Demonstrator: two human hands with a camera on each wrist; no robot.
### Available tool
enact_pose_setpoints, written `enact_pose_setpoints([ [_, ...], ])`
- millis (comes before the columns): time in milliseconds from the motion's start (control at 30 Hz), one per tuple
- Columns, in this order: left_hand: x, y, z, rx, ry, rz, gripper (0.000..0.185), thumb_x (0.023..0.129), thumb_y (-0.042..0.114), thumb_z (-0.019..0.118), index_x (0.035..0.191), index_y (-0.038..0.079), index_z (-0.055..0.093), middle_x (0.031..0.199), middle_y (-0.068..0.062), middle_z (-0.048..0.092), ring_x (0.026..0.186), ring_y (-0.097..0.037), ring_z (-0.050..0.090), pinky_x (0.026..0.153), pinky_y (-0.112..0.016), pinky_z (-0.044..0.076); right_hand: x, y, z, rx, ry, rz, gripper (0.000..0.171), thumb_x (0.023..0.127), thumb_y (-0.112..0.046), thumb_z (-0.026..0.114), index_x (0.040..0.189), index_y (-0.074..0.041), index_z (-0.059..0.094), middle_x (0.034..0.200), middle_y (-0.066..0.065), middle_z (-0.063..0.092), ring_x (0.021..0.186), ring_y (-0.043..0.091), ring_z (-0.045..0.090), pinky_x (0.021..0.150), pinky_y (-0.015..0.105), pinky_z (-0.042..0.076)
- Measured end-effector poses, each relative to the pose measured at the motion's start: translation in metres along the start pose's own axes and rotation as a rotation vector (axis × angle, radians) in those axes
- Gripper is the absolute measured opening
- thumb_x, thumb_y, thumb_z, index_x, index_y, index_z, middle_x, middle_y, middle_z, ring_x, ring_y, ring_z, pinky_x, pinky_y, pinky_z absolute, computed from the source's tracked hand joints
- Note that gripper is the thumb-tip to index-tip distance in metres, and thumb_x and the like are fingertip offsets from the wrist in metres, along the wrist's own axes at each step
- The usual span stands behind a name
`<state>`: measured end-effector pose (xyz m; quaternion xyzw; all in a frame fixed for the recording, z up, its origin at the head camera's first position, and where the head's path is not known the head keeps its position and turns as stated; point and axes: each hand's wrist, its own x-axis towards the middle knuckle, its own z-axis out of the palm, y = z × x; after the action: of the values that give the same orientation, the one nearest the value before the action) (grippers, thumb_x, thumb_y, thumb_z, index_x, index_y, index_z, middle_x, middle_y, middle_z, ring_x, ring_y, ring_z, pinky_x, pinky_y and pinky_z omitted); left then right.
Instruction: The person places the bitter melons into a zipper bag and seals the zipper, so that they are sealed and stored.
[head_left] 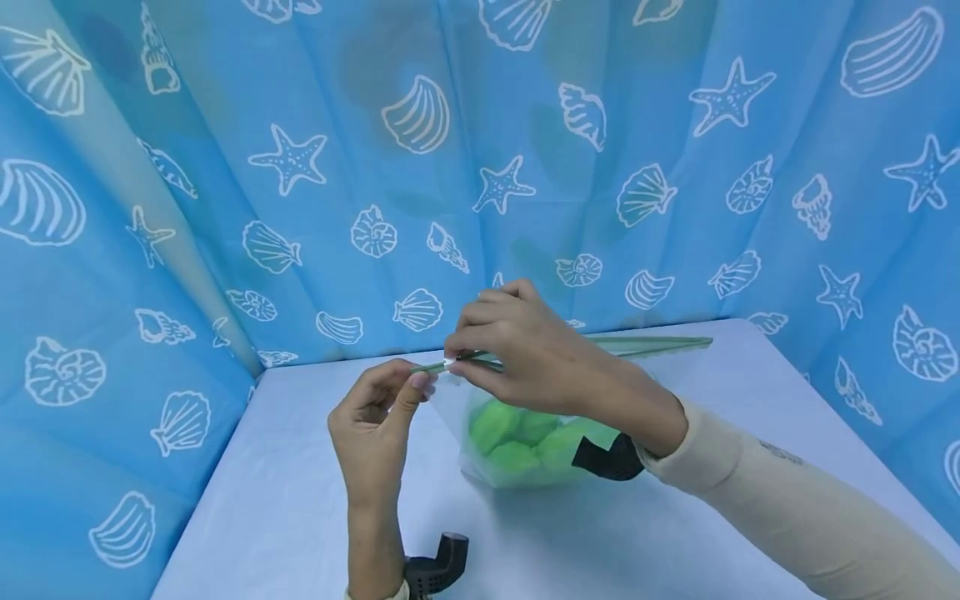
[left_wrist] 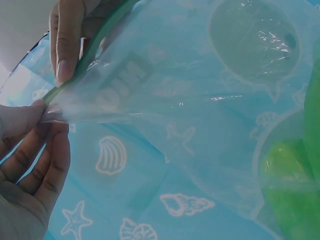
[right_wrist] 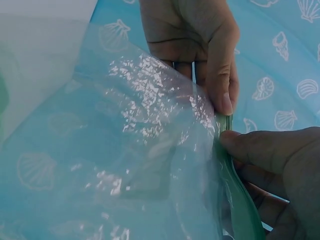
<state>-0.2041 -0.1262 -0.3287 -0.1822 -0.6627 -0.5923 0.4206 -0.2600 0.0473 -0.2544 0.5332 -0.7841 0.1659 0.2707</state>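
A clear plastic zip bag [head_left: 468, 477] stands on the table with several smooth green things [head_left: 517, 457] inside, their kind unclear through the plastic. Along its top runs a green zip edge [head_left: 656, 342]. My left hand [head_left: 375, 437] pinches one end of that edge between thumb and fingers. Close beside it, my right hand [head_left: 517, 346] pinches the same edge, with a small white piece [head_left: 449, 364] at its fingertips. The right wrist view shows the right thumb and fingers on either side of the green edge [right_wrist: 240, 200]. Pulled taut, the bag's film [left_wrist: 165, 110] slopes away from the hands.
A white-covered table [head_left: 292, 492] lies under the bag. Blue curtains [head_left: 330, 225] with white shell and starfish prints rise behind it and on both sides. Each wrist carries a black camera mount [head_left: 442, 567].
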Motion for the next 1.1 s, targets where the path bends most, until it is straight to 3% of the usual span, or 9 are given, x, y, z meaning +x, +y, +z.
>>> enact_pose_setpoints([
  [500, -0.003, 0.001, 0.000, 0.031, 0.020, -0.015, 0.012, 0.078, -0.010, 0.066, 0.089, -0.008, 0.064, 0.072, -0.015, 0.064, 0.064, -0.021, 0.060, 0.064, -0.024, 0.050, -0.016, 0.009, -0.010, 0.004, -0.026, 0.041, 0.006, 0.084, -0.023, 0.068, 0.088, -0.020, 0.071, 0.085, -0.012, 0.060, 0.083, 0.005, 0.051, 0.079, 0.034, 0.030],
  [1100, -0.003, 0.000, 0.001, 0.038, 0.018, -0.024, 0.010, 0.079, -0.008, 0.065, 0.089, -0.008, 0.064, 0.073, -0.014, 0.065, 0.063, -0.021, 0.060, 0.063, -0.023, 0.050, -0.029, 0.017, -0.014, -0.003, 0.007, 0.029, 0.008, 0.082, -0.021, 0.069, 0.089, -0.020, 0.071, 0.084, -0.013, 0.060, 0.084, 0.004, 0.049, 0.079, 0.035, 0.030],
])
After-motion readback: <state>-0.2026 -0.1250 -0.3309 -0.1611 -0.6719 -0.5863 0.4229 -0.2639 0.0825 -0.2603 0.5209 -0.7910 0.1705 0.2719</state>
